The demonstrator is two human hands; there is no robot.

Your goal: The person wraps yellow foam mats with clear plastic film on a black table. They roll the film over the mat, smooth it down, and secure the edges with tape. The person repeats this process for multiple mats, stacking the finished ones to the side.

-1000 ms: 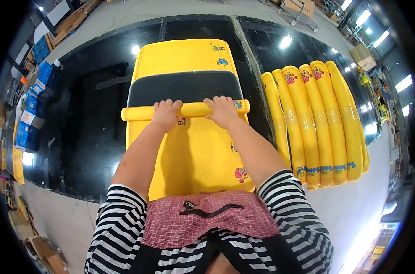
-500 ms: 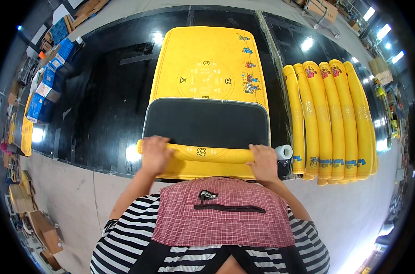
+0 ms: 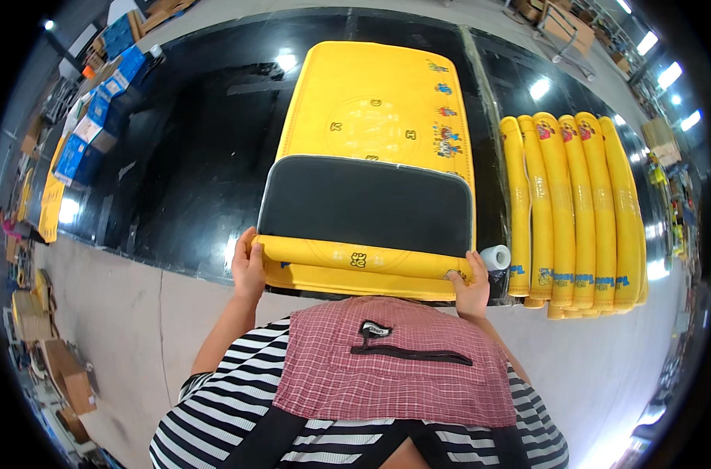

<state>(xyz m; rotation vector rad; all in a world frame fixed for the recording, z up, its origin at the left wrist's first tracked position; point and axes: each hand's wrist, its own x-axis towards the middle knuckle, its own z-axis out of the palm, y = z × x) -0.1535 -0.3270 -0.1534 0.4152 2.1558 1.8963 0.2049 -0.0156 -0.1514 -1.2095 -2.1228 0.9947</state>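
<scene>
A yellow printed mat lies black underside up, its near part wound into a yellow roll. My left hand is closed around the roll's left end, fingers on top and at the side. At the right end, my right hand grips the roll with its thumb in front and fingers over the end. Beneath lies another yellow mat, face up, with a faint round print and small coloured figures along its right side. Its near edge shows below the roll.
Just right of my right hand is a roll of clear tape or film. Several rolled yellow mats are stacked along the right of the black table. Blue and white boxes line its left edge. A cart with a carton stands beyond.
My hands have moved outward from the top of the roll to its two ends. The whole view has shifted slightly, with the table appearing further right.
</scene>
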